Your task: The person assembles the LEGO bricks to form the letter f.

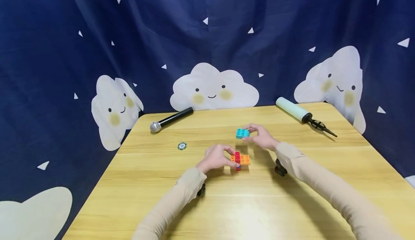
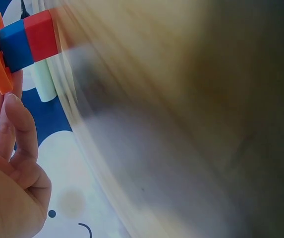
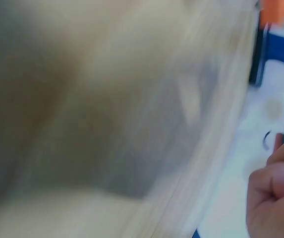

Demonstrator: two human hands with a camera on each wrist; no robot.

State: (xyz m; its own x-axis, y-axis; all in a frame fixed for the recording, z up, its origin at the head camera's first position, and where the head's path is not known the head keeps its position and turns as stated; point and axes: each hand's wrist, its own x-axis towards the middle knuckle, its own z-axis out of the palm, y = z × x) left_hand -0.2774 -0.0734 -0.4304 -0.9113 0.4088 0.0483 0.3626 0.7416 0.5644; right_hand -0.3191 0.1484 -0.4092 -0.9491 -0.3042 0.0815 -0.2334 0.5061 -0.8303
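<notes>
Near the middle of the table, my left hand (image 1: pixel 216 157) grips a small stack of toy building bricks. An orange brick (image 1: pixel 245 160) lies crosswise in that stack, with a red brick (image 1: pixel 237 156) on top. Beneath the orange one, the left wrist view shows a blue brick (image 2: pixel 16 45) and then a lower red brick (image 2: pixel 41 35). Slightly farther back and to the right, my right hand (image 1: pixel 264 138) pinches a teal brick (image 1: pixel 240 133) between thumb and fingers. The teal brick is apart from the stack; at the right wrist view's edge it is partly cut off.
A black microphone (image 1: pixel 176 117) with a silver head lies at the back left of the wooden table (image 1: pixel 136 196). Nearer is a round green-and-white chip (image 1: pixel 182 146). At the back right lies a pale green hand pump (image 1: pixel 293 109) with a black nozzle. Dark blue cloud-print cloth hangs behind.
</notes>
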